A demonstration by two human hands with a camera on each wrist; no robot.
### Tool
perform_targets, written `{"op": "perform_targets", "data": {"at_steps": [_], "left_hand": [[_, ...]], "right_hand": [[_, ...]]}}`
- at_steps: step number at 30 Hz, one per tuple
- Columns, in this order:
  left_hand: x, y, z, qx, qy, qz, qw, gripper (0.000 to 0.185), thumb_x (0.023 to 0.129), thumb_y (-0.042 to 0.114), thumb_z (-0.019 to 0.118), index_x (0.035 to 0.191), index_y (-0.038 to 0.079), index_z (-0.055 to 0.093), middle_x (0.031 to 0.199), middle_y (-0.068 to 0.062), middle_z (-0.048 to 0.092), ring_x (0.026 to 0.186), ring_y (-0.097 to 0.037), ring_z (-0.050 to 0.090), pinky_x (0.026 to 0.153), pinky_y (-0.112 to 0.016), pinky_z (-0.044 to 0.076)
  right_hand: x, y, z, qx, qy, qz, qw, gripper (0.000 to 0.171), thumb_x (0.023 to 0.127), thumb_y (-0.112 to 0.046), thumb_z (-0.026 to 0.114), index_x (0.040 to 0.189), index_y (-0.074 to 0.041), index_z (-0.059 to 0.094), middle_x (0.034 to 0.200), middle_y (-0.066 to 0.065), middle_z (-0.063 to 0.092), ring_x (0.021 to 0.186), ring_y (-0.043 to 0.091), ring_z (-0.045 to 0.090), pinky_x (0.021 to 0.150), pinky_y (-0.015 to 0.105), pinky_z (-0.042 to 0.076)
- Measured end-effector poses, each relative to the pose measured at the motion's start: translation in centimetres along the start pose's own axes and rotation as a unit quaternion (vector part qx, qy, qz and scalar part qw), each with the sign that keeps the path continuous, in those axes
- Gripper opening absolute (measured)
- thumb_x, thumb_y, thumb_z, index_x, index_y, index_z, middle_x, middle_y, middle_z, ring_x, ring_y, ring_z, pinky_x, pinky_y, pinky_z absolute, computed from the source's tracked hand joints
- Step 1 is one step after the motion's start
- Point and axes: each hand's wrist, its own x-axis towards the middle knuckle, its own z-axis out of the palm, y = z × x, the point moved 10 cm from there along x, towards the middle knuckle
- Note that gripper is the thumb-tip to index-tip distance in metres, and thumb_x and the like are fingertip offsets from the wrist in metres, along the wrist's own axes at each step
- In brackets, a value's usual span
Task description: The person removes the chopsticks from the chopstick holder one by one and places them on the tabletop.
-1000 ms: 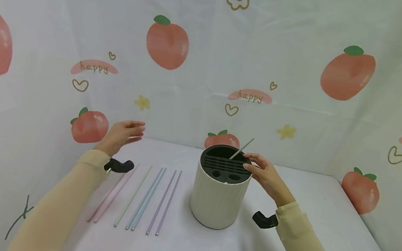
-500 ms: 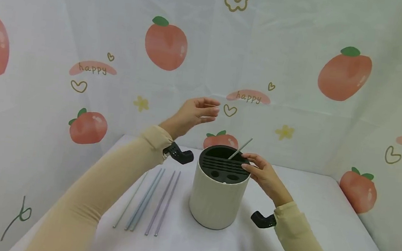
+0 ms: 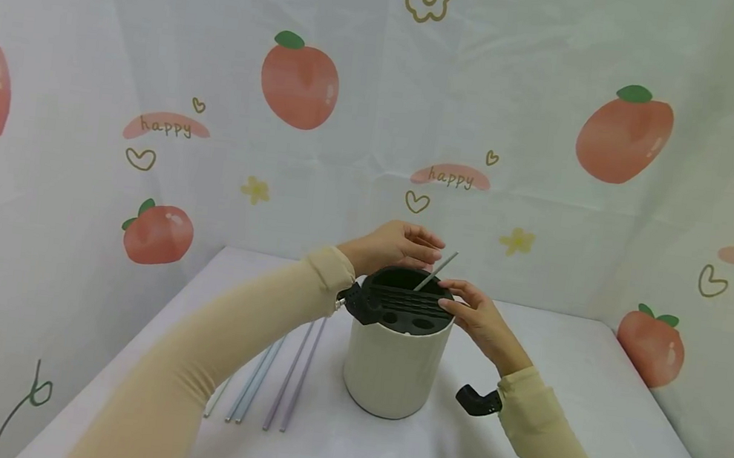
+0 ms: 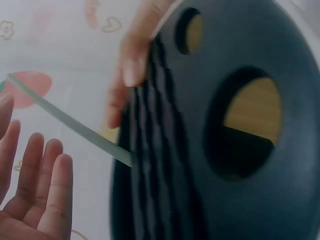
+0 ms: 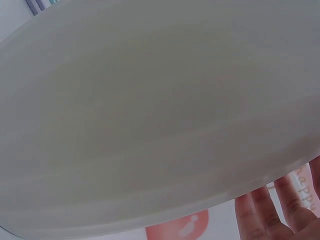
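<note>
A cream round utensil holder [image 3: 392,373] with a black slotted top stands on the white table. One pale green chopstick [image 4: 75,125] leans out of its large rear opening. My left hand [image 3: 398,247] hovers over the holder's back left rim, fingers loosely bent and spread. In the left wrist view those fingers [image 4: 56,200] are apart from the chopstick, with nothing in them. My right hand [image 3: 484,327] holds the holder's right rim, thumb and fingertips at the edge. Seen from the right wrist, its fingers [image 5: 267,215] reach past the holder's pale wall, which hides their tips.
Left of the holder lie a green chopstick [image 3: 218,396], blue chopsticks [image 3: 249,388] and purple chopsticks [image 3: 298,382], roughly side by side. My left sleeve [image 3: 250,321] covers their far ends. A white curtain [image 3: 347,160] printed with fruit hangs behind the table.
My left hand has swung right from above the chopsticks on the table, rising and then lowering to the holder's rim. My left sleeve now hides the pink chopsticks. The right hand keeps its hold.
</note>
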Motion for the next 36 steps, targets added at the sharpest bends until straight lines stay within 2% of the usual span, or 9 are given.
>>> {"op": "perform_targets", "data": {"at_steps": [7,12,18,22,26,29,32,34,36], "left_hand": [[0.3,-1.5,0.5,0.071,-0.020,-0.028,0.9969,0.034,0.090,0.005,0.067,0.122,-0.003,0.062,0.121,-0.011,0.064,0.099,-0.012,0.062,0.092,-0.028,0.055],[0.3,-2.1,0.5,0.101,-0.027,-0.041,0.9937,0.033,0.088,0.004,0.070,0.120,-0.004,0.063,0.117,-0.011,0.065,0.094,-0.011,0.062,0.087,-0.026,0.056],[0.1,-2.5,0.3,0.107,-0.020,-0.043,0.9931,0.029,0.088,0.003,0.069,0.116,-0.002,0.065,0.114,-0.010,0.065,0.091,-0.011,0.062,0.085,-0.026,0.057],[-0.3,-1.2,-0.4,0.084,-0.004,-0.013,0.9963,0.030,0.088,0.001,0.068,0.117,-0.005,0.062,0.107,-0.007,0.064,0.091,-0.013,0.062,0.088,-0.029,0.057],[-1.2,2.5,-2.5,0.005,0.030,0.063,0.9975,0.020,0.089,-0.004,0.065,0.109,-0.003,0.063,0.095,-0.003,0.064,0.087,-0.013,0.064,0.093,-0.037,0.055],[-2.8,6.5,-5.4,-0.094,0.071,0.134,0.9839,0.016,0.090,-0.008,0.061,0.097,0.006,0.067,0.091,-0.002,0.066,0.085,-0.014,0.066,0.096,-0.041,0.053],[-5.1,10.2,-9.0,-0.186,0.117,0.195,0.9560,0.022,0.092,-0.007,0.058,0.092,0.012,0.069,0.090,-0.003,0.067,0.083,-0.016,0.066,0.092,-0.037,0.055],[-6.7,11.6,-11.4,-0.228,0.146,0.220,0.9372,0.022,0.092,-0.006,0.058,0.093,0.012,0.071,0.089,-0.003,0.067,0.082,-0.016,0.066,0.086,-0.032,0.057],[-8.1,11.9,-13.7,-0.242,0.174,0.226,0.9273,0.018,0.091,-0.003,0.060,0.095,0.011,0.071,0.087,-0.004,0.067,0.080,-0.016,0.066,0.079,-0.027,0.058]], "right_hand": [[0.1,0.1,0.1,-0.005,-0.004,0.003,1.000,0.025,0.097,-0.012,0.058,0.120,-0.017,0.054,0.121,-0.001,0.049,0.102,0.005,0.058,0.090,0.018,0.050],[0.1,0.0,0.2,-0.002,-0.005,0.003,1.000,0.024,0.097,-0.011,0.058,0.119,-0.019,0.055,0.120,-0.002,0.050,0.103,0.004,0.058,0.091,0.017,0.050],[0.1,-0.1,0.3,0.006,-0.006,0.002,1.000,0.025,0.096,-0.009,0.058,0.120,-0.016,0.054,0.120,-0.001,0.051,0.102,0.004,0.059,0.090,0.017,0.050],[0.0,-0.2,0.5,0.007,-0.009,-0.001,1.000,0.026,0.096,-0.009,0.058,0.121,-0.013,0.053,0.119,-0.002,0.051,0.101,0.004,0.060,0.090,0.018,0.050],[-0.1,-0.4,0.6,0.005,-0.012,-0.007,1.000,0.026,0.097,-0.010,0.058,0.122,-0.011,0.052,0.119,-0.001,0.052,0.099,0.005,0.061,0.089,0.019,0.052],[-0.1,-0.5,0.6,0.001,-0.017,-0.010,1.000,0.027,0.097,-0.011,0.058,0.123,-0.011,0.052,0.119,-0.002,0.052,0.098,0.005,0.061,0.089,0.018,0.051],[-0.1,-0.5,0.5,-0.002,-0.017,-0.008,1.000,0.025,0.097,-0.012,0.058,0.122,-0.012,0.053,0.119,-0.002,0.052,0.099,0.005,0.061,0.090,0.017,0.051],[-0.1,-0.5,0.5,-0.004,-0.016,-0.007,1.000,0.025,0.098,-0.011,0.057,0.122,-0.012,0.052,0.120,-0.001,0.051,0.099,0.005,0.061,0.090,0.017,0.051],[-0.1,-0.4,0.4,-0.005,-0.016,-0.007,1.000,0.025,0.098,-0.010,0.056,0.123,-0.011,0.052,0.120,-0.001,0.051,0.100,0.006,0.061,0.090,0.017,0.051]]}}
